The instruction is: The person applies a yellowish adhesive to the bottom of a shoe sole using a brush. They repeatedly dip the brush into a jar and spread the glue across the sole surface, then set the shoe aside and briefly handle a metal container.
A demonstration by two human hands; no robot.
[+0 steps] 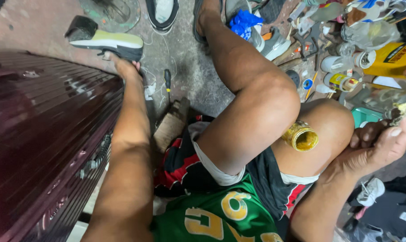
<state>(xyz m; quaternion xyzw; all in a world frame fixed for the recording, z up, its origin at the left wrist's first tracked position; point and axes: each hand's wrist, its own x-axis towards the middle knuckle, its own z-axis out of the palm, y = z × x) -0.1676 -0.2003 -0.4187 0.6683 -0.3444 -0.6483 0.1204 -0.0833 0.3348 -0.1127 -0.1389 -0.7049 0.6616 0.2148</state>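
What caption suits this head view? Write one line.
Seated person's left hand grips a yellow-soled shoe; right hand holds a gluey brush near an open glue jar.

Setting: an informal shoe-repair workshop at floor level, worked from a seat on stained bare concrete (pixel 189 76). Evidence: loose sneakers, among them one with a yellow-green and white sole (pixel 109 42) and a grey pair (pixel 270 42); an open jar of yellow glue (pixel 301 136); a screwdriver (pixel 167 83); cluttered tins, bottles and small hand tools (pixel 346 67) at the right; a dark red corrugated shutter (pixel 41 134) at the left.
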